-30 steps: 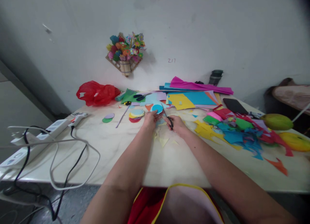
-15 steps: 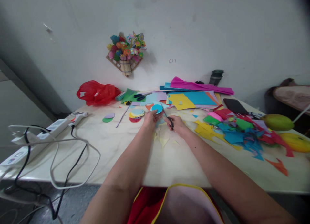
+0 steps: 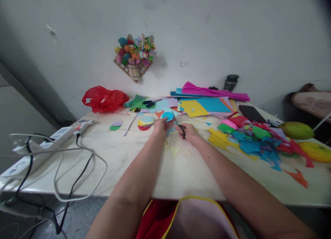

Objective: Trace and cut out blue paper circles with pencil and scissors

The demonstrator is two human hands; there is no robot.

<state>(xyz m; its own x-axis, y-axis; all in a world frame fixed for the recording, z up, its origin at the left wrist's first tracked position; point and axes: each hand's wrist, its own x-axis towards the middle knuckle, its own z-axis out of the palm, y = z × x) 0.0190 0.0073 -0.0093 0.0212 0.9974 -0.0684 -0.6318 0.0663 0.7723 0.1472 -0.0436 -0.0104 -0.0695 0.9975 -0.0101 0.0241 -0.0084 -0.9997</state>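
My left hand [image 3: 160, 125] pinches a blue paper circle [image 3: 168, 116] above the middle of the table. Scissors [image 3: 179, 124] with dark handles are in the closed fingers of my right hand [image 3: 188, 132], their blades pointing up and left beside the circle's right edge. Left of my left hand lies a stack of round paper pieces [image 3: 146, 121], pale blue on top. Farther left, a lilac circle [image 3: 117, 123] overlaps a green one [image 3: 113, 128]. Pale yellow scraps [image 3: 174, 150] lie just below my hands.
Colored sheets [image 3: 214, 105] lie at the back, near a phone [image 3: 251, 113]. Paper scraps [image 3: 250, 142] and two mangoes [image 3: 297, 130] cover the right. A red bag [image 3: 104, 99], second scissors [image 3: 151, 103], and a power strip [image 3: 41, 147] with cables are leftward.
The blue circle has shifted very slightly in my left hand. My right hand and the scissors have hardly moved.
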